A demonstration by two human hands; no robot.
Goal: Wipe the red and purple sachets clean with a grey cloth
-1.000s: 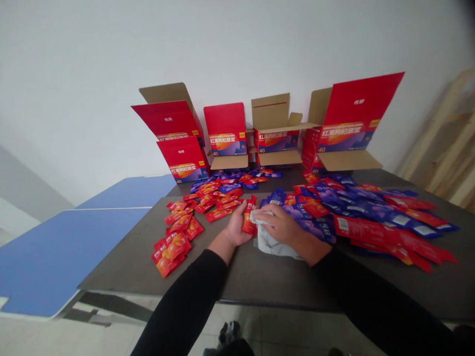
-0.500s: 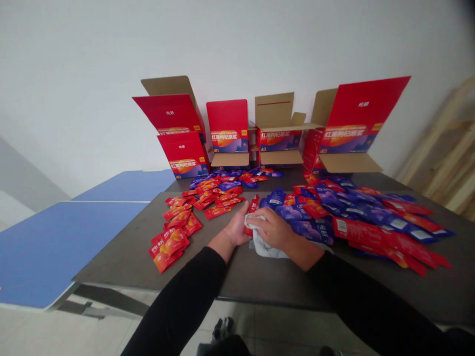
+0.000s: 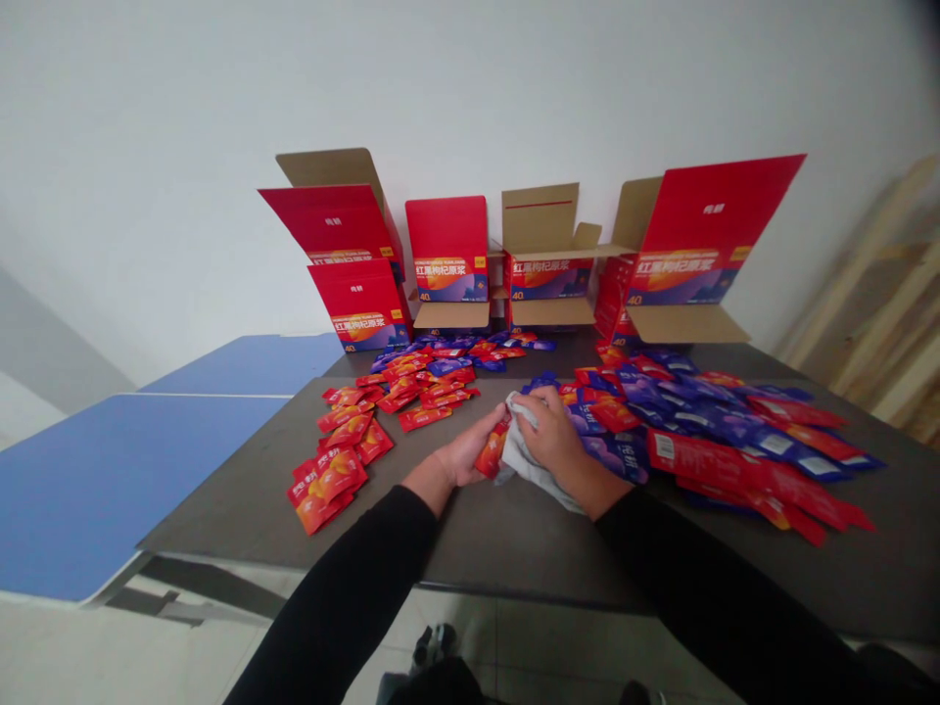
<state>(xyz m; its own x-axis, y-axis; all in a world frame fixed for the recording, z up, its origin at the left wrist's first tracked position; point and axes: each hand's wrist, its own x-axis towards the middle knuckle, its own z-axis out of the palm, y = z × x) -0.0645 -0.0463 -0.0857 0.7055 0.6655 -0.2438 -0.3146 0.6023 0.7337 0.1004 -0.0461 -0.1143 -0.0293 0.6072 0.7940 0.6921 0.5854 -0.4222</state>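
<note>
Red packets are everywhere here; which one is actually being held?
The red packet in the left hand, against the grey cloth in the right hand; the other red packets lie spread over the dark table.

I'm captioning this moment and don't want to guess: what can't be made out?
In the head view:
Right side of the red sachet: covered by the grey cloth.
Some fingers of the left hand: hidden behind the sachet.
Fine print on the front left box: too small.
Blue table: cut off by the left edge.
Wooden frame: cut off by the right edge.
</note>
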